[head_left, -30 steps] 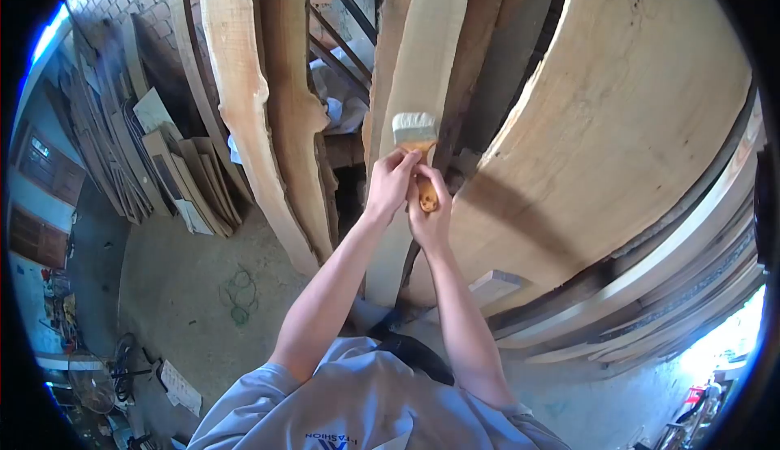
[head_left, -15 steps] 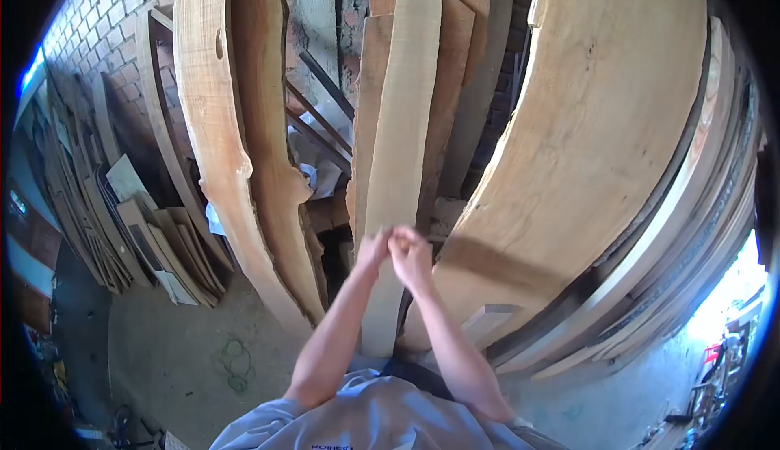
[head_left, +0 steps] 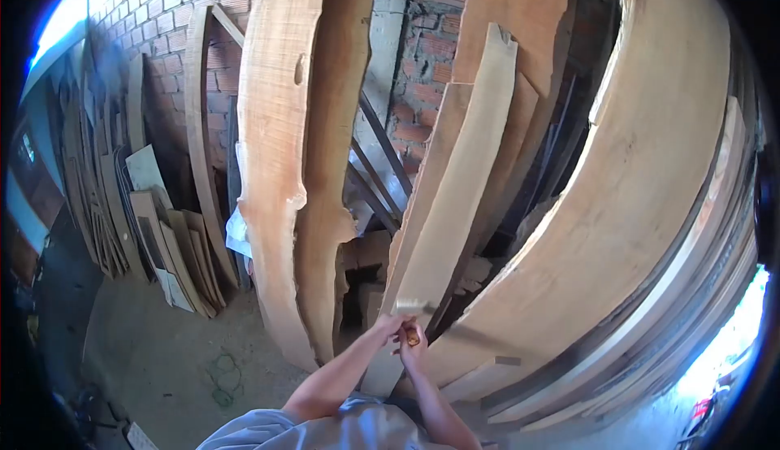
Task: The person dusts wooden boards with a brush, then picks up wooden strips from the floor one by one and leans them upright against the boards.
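My two hands are together in front of my body, low over a narrow upright board [head_left: 459, 190]. Orange-brown wood, which looks like the handle end of a brush [head_left: 413, 338], shows in my right hand [head_left: 414, 356], whose fingers are wrapped round it. Pale bristles stick out just beyond the hands, against the board. My left hand [head_left: 391, 325] meets the right from the side, its fingers closed at the brush near the bristles. The fingers partly hide the middle of the brush.
Tall live-edge slabs [head_left: 272, 141] lean on the left, and a wide slab [head_left: 650, 157] curves up on the right. Short offcuts [head_left: 175, 251] stand by the brick wall [head_left: 175, 19]. More planks [head_left: 650, 320] lean at the far right, above a concrete floor [head_left: 171, 360].
The view has turned and tilted, so the boards sit further right and the hands lower. My hands stay together; the bristles and the orange-brown handle end now show more clearly.
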Tool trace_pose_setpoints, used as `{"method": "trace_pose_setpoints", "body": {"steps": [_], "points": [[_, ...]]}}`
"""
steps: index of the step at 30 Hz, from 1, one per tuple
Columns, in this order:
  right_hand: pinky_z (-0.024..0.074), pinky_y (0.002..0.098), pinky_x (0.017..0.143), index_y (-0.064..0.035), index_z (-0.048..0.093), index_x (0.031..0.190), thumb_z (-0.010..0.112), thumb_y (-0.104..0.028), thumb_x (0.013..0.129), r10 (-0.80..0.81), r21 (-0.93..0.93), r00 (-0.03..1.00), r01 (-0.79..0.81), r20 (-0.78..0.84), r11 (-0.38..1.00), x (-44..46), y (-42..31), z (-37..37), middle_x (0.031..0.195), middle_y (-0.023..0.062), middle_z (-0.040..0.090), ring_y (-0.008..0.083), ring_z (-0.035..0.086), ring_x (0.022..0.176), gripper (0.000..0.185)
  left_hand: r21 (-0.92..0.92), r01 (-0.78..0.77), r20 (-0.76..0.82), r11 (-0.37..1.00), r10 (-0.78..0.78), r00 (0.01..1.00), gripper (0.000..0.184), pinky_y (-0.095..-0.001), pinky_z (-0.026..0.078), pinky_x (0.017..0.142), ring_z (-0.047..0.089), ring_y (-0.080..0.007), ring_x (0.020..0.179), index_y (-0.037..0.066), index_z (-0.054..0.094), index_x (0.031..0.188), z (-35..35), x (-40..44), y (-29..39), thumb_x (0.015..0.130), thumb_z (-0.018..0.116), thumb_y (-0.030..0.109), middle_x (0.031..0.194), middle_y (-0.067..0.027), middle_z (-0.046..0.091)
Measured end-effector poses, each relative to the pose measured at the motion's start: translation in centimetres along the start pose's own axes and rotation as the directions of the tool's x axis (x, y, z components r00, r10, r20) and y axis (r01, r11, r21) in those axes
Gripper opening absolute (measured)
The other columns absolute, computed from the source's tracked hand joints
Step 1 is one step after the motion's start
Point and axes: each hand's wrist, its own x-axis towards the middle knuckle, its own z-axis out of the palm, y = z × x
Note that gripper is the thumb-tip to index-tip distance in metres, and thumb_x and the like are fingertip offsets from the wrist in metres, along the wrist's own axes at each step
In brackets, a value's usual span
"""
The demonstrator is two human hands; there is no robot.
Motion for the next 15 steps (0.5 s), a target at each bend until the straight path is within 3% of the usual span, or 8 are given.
{"method": "trace_pose_setpoints", "body": {"steps": [1, 4, 5, 8, 10, 11, 14, 15], "points": [[0.0541, 0.0252, 0.059, -0.0043, 0.057, 0.118, 0.058, -0.015, 0.098, 0.097, -0.053, 0.995, -0.098, -0.015, 0.994, -0.2, 0.5, 0.1, 0.094, 0.01, 0.066, 0.015, 0.066, 0.076, 0.023, -0.086, 0.013, -0.023, 0.996, -0.015, 1.0, 0.03, -0.0275, 0.05, 0.058, 0.063, -0.0144, 0.068, 0.006, 0.071, 0.1, 0.0, 0.7, -0.4, 0.085, 0.07, 0.032, 0.081, -0.0061, 0.068], [0.054, 0.0294, 0.068, -0.0044, 0.058, 0.115, 0.056, -0.018, 0.098, -0.324, -0.436, 0.945, 0.269, -0.055, 0.859, 3.2, -4.1, -0.7, 0.093, 0.011, 0.065, 0.0187, 0.066, 0.078, 0.022, -0.32, -0.05, -0.068, 0.946, 0.03, 0.997, 0.032, -0.0271, 0.053, 0.065, 0.066, -0.0135, 0.076, 0.005, 0.073, 0.096, 0.0, -3.6, 6.2, 0.084, 0.068, 0.034, 0.087, -0.0058, 0.07], [0.0527, 0.0307, 0.072, -0.0037, 0.058, 0.113, 0.055, -0.018, 0.097, -0.297, -0.341, 0.954, 0.267, -0.039, 0.901, 4.0, -8.1, -0.8, 0.092, 0.0117, 0.065, 0.0202, 0.066, 0.082, 0.022, -0.387, -0.147, -0.087, 0.91, 0.123, 0.989, 0.033, -0.028, 0.055, 0.069, 0.068, -0.0132, 0.081, 0.003, 0.074, 0.092, -0.2, -2.4, 7.6, 0.084, 0.066, 0.034, 0.091, -0.0067, 0.071], [0.0521, 0.0317, 0.063, -0.0032, 0.056, 0.113, 0.054, -0.021, 0.098, -0.366, -0.157, 0.931, 0.364, 0.016, 0.918, 6.2, -17.8, -1.5, 0.097, 0.012, 0.061, 0.0133, 0.062, 0.082, 0.023, -0.21, -0.373, -0.201, 0.904, 0.334, 0.921, 0.034, -0.0283, 0.046, 0.056, 0.061, -0.0118, 0.066, 0.002, 0.073, 0.086, -0.4, -10.4, 21.3, 0.088, 0.062, 0.035, 0.075, -0.0053, 0.067], [0.0513, 0.0322, 0.07, -0.0046, 0.055, 0.115, 0.058, -0.015, 0.096, -0.628, -0.176, 0.778, 0.616, -0.017, 0.768, 6.0, -20.9, -1.5, 0.094, 0.014, 0.065, 0.0206, 0.065, 0.084, 0.022, -0.214, -0.564, -0.191, 0.798, 0.532, 0.825, 0.038, -0.029, 0.042, 0.054, 0.053, -0.0094, 0.061, 0.0, 0.069, 0.08, 0.0, -12.4, 25.7, 0.091, 0.061, 0.035, 0.065, -0.0027, 0.06], [0.0509, 0.0324, 0.073, -0.0053, 0.054, 0.115, 0.06, -0.012, 0.095, -0.739, -0.188, 0.673, 0.722, -0.032, 0.665, 6.0, -21.6, -1.6, 0.093, 0.015, 0.067, 0.0242, 0.066, 0.085, 0.023, -0.141, -0.615, -0.187, 0.776, 0.589, 0.786, 0.039, -0.0292, 0.042, 0.055, 0.053, -0.0094, 0.061, -0.001, 0.069, 0.08, 0.1, -13.5, 26.5, 0.091, 0.062, 0.035, 0.065, -0.0027, 0.061], [0.0513, 0.0341, 0.073, -0.0059, 0.052, 0.118, 0.062, -0.008, 0.093, -0.657, -0.129, 0.753, 0.655, 0.036, 0.744, 7.3, -15.1, -3.2, 0.093, 0.0157, 0.067, 0.0258, 0.067, 0.085, 0.027, 0.074, -0.676, -0.167, 0.733, 0.677, 0.717, 0.039, -0.0284, 0.044, 0.057, 0.056, -0.01, 0.064, -0.001, 0.069, 0.082, 0.3, -11.0, 23.4, 0.091, 0.062, 0.037, 0.068, -0.0026, 0.062], [0.0514, 0.0361, 0.075, -0.005, 0.052, 0.118, 0.061, -0.008, 0.093, -0.693, -0.289, 0.719, 0.675, 0.052, 0.678, 5.9, -14.2, -3.4, 0.093, 0.0163, 0.067, 0.0286, 0.067, 0.087, 0.026, 0.084, -0.542, -0.202, 0.836, 0.547, 0.813, 0.04, -0.0284, 0.046, 0.058, 0.058, -0.0111, 0.065, -0.001, 0.069, 0.086, 0.4, -9.0, 20.4, 0.092, 0.062, 0.038, 0.072, -0.003, 0.064]]}}
